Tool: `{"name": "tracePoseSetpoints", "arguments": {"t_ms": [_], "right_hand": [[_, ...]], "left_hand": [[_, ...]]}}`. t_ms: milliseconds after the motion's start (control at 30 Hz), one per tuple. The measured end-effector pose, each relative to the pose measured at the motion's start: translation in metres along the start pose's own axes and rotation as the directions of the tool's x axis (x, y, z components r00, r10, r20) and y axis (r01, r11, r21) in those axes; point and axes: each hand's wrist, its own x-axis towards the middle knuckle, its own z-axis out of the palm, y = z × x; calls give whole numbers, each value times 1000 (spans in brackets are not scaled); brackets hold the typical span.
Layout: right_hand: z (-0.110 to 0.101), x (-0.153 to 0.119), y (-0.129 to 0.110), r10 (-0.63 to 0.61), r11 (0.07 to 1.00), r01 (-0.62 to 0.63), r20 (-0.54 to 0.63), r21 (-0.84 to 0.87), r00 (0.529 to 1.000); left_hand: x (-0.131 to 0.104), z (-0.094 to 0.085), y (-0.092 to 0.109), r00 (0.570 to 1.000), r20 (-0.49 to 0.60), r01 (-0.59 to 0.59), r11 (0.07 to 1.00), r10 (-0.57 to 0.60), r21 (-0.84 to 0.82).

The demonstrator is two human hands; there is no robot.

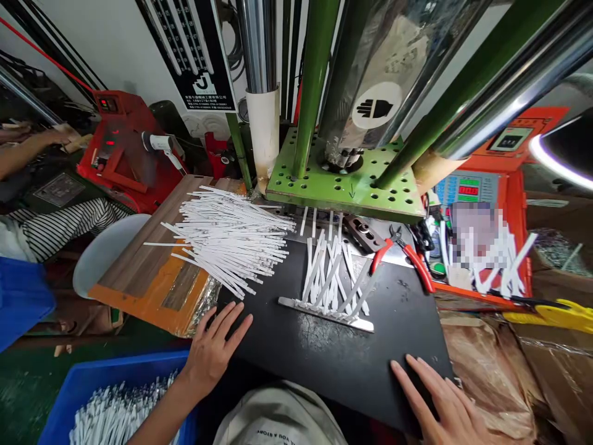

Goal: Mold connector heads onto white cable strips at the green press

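Workshop corner: black table (278, 352) under a green press plate (343, 188), the plate at 1 o'clock; clock read from view centre, 12 away from the wearer. Between 9 and 10, a co-worker's hand (65, 134), partly blurred. At 8, a blue bin (125, 361) filled with white strips. Between 7 and 8, the left hand (213, 349): palm down, forearm from the lower edge, fingers splayed toward 1; grip spread and unloaded, fingertips just beside the near end of the loose strip pile (236, 238). Pile at 9, partly over a wood-grain panel (134, 256). Toward 5, a metal bar (290, 301) on the table; shorter strips (319, 272) fan from it toward 12. Seating of their near ends: unclear. At 3 to 4, red-handled pliers (419, 266). Between 4 and 5, the right hand (440, 395): back up, fingers apart toward 11, over the table's right edge; grip relaxed, unloaded. Past 3, an orange tray (521, 266) with more strips.
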Motion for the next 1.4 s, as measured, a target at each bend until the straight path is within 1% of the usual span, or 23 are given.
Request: {"name": "tracePoseSetpoints", "arguments": {"t_ms": [133, 267, 333, 400, 433, 500, 567, 600, 667, 733, 800, 900, 1000, 1067, 1100, 1133, 1200, 1233, 1267, 1300, 1333, 1367, 1400], "right_hand": [[-3, 1, -6, 24, 1000, -24, 21, -10, 999], [-13, 1, -9, 68, 998, -68, 105, -4, 992], [-21, 6, -10, 68, 996, -75, 147, 45, 987], [-28, 17, -11, 42, 986, -69, 171, 154, 984], [-30, 25, -14, 39, 974, -72, 154, 214, 987], [-27, 46, -21, 84, 950, -100, 66, 295, 994], [-19, 67, -31, 153, 939, -135, -33, 316, 988], [-14, 76, -36, 177, 938, -151, -58, 312, 983], [-7, 88, -45, 209, 934, -182, -56, 306, 976], [-5, 91, -49, 217, 925, -195, -34, 327, 976], [-10, 88, -46, 170, 907, -157, 1, 391, 985], [-21, 89, -32, 30, 856, -61, 69, 514, 997], [-25, 109, -23, -121, 793, -7, 169, 609, 978], [-21, 132, -27, -165, 771, -28, 242, 636, 956], [-16, 145, -31, -138, 773, -65, 267, 632, 954], [-10, 157, -36, -78, 788, -109, 274, 605, 959], [2, 178, -39, 146, 788, -235, 199, 568, 969], [6, 183, -36, 257, 771, -290, 141, 566, 956], [7, 184, -30, 359, 746, -338, 80, 574, 930], [6, 179, -20, 456, 716, -383, 25, 584, 889], [2, 169, -8, 555, 682, -443, -17, 583, 832], [-5, 154, 5, 658, 641, -532, -41, 553, 752], [-13, 135, 20, 754, 588, -632, -58, 506, 655]], "left_hand": [[-2, 0, -1, 1000, 21, 2, 1000, -2, -31], [-3, -5, -5, 997, 67, -24, 998, 28, -54], [3, -7, -5, 995, 78, -52, 989, 63, -137], [17, -9, 0, 992, 58, -89, 960, 108, -266], [27, -8, 4, 993, 36, -99, 943, 116, -317], [50, -5, 15, 996, -21, -93, 930, 92, -355], [73, 2, 27, 997, -63, -67, 944, 49, -324], [81, 6, 33, 997, -73, -56, 950, 36, -306], [89, 12, 40, 997, -57, -59, 950, 44, -306], [87, 13, 42, 997, -6, -71, 934, 73, -349], [80, 11, 41, 993, 47, -81, 909, 109, -408], [76, 3, 37, 981, 101, -100, 871, 168, -480], [82, 1, 31, 959, 116, -155, 824, 257, -545], [86, 4, 27, 950, 111, -186, 815, 292, -549], [87, 7, 25, 948, 103, -201, 818, 300, -539], [88, 10, 23, 948, 71, -228, 819, 309, -526], [88, 17, 20, 948, -19, -285, 821, 317, -495], [87, 20, 20, 946, -54, -304, 820, 319, -486], [87, 21, 19, 943, -79, -320, 814, 324, -486], [86, 22, 19, 939, -81, -329, 805, 334, -494], [84, 22, 20, 937, -68, -328, 799, 341, -504], [83, 22, 21, 937, -50, -321, 798, 345, -510], [82, 21, 22, 937, -41, -319, 801, 347, -506]]}}
